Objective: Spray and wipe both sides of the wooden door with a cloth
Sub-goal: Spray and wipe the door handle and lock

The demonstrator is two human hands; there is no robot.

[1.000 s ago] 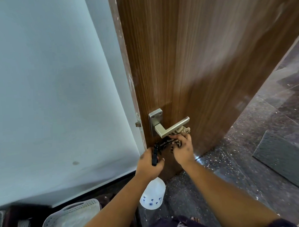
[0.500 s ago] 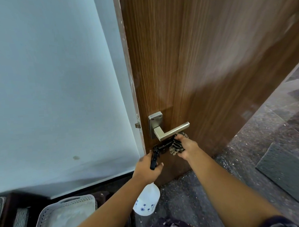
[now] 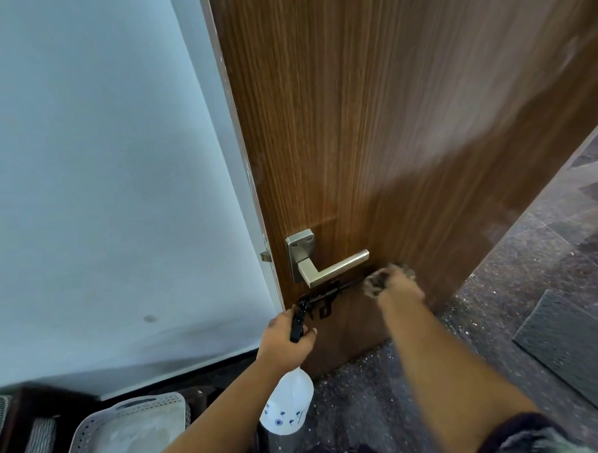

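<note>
The brown wooden door fills the upper right, with a silver lever handle and a black latch bolt under it. My left hand grips the black trigger head of a white spray bottle, which hangs below my fist near the door's lower edge. My right hand, blurred by motion, holds a bunched patterned cloth against the door face just right of and below the handle.
A pale wall stands on the left beside the door edge. A white perforated basket and dark furniture sit at the bottom left. Dark speckled stone floor and a grey mat lie to the right.
My right hand with the cloth has slid to the right, from under the handle's tip out along the door face. The left hand and bottle have barely shifted.
</note>
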